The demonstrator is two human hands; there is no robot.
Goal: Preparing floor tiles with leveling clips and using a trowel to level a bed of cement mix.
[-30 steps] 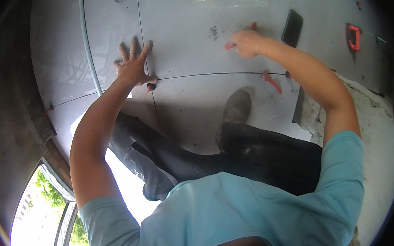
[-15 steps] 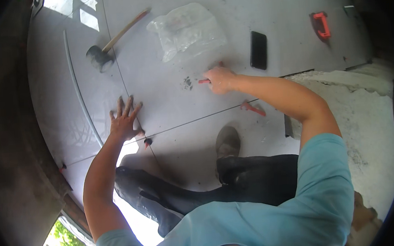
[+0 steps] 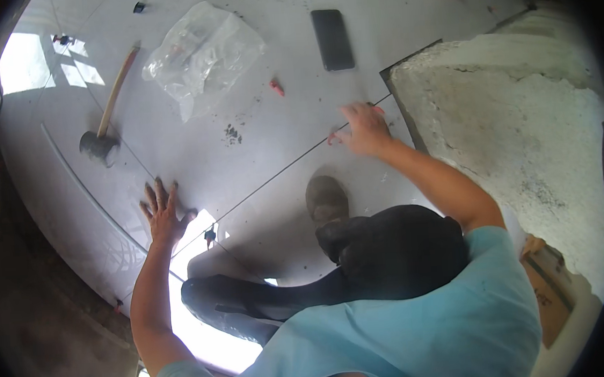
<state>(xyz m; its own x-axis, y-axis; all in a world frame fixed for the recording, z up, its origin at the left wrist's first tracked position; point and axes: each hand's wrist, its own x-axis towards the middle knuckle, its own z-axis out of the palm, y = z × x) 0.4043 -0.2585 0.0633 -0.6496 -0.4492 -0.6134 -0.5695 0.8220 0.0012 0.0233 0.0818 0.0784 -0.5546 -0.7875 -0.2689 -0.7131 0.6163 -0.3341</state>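
Curling over a red plastic piece (image 3: 331, 139) by the tile seam (image 3: 273, 178), the right hand (image 3: 364, 129) is nearest; I can't tell whether it's gripping. The left hand (image 3: 164, 216) rests wide-spread, well leftward.

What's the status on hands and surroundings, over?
Left hand spread on grey tile. Right hand at red plastic piece, grip unclear. Phone and mallet lying apart from both hands.

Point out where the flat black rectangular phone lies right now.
In the head view, the phone lies on the grey tiled floor just right of top centre, beyond the person's bare right hand and to the right of the crumpled clear plastic bag.
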